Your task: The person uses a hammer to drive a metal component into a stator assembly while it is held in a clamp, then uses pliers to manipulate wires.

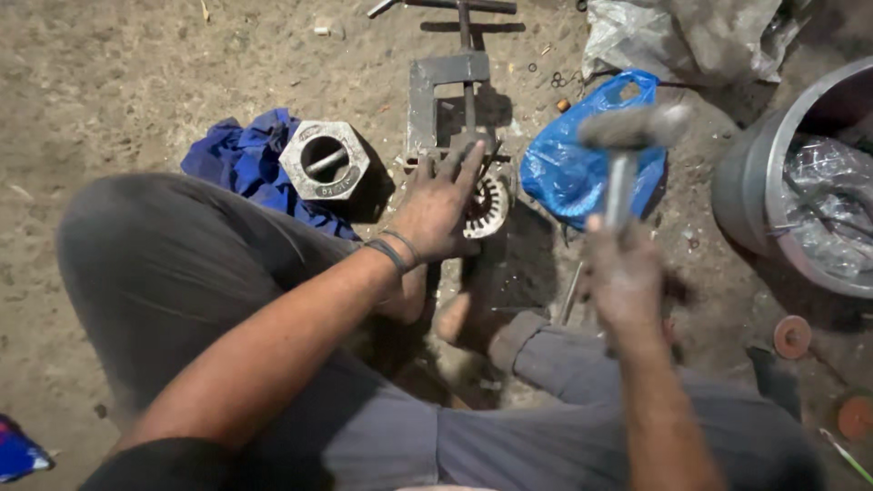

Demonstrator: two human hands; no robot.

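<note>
Person sits on dirt floor [136, 82]. Left hand [436, 207], fingers spread flat, presses slotted round metal stator [491, 205] beside metal frame [446, 100]. Right hand [623, 273], fingers clamped on hammer [627, 136], raised, blurred. Stator looks heavy, rigid, sharp-edged; safest grip outer rim. Open floor left; blue bag [568, 173], grey tub [755, 191] crowd right.

The left hand [438, 207] lies flat on a round slotted metal core [491, 205], which sits at the foot of a steel clamp frame [443, 100] on the dirt floor [136, 82]. The right hand [626, 282] grips a hammer [627, 136], its blurred head raised above a blue plastic bag [564, 164]. Beside the left knee, a hexagonal metal block [325, 161] with a round bore rests on a blue cloth [238, 156]. A grey tub [755, 182] holding plastic wrap stands at the right, with two rusty discs [792, 335] near it.
</note>
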